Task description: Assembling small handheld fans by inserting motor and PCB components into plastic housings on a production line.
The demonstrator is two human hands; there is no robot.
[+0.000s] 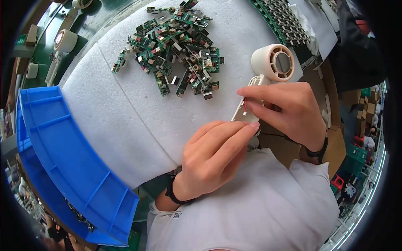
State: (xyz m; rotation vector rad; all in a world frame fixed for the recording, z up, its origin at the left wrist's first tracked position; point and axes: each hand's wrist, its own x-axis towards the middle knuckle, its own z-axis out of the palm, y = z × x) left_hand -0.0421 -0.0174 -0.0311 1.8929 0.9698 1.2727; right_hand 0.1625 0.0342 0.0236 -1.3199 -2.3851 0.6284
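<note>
An off-white handheld fan (pixel 268 62) lies at a tilt over the foam's right edge, its round head pointing away from me. Its handle is open like a shell, with thin wires at the neck. My left hand (pixel 217 152) closes around the handle's near end, its fingertips on the shell's rim. At the neck, my right hand (pixel 289 109) has thumb and forefinger pinched by a short red wire (pixel 245 103) that ends in a small white plug (pixel 245 113). The fingers partly hide the handle's inside and the exact grip.
A heap of green circuit boards (pixel 173 48) covers the far middle of the white foam sheet (pixel 113 121). Blue plastic bins (pixel 77 154) stand at the left. More fans (pixel 65 41) lie at the far left, and rows of boards (pixel 284 21) at the far right. A cardboard box (pixel 335 146) sits right.
</note>
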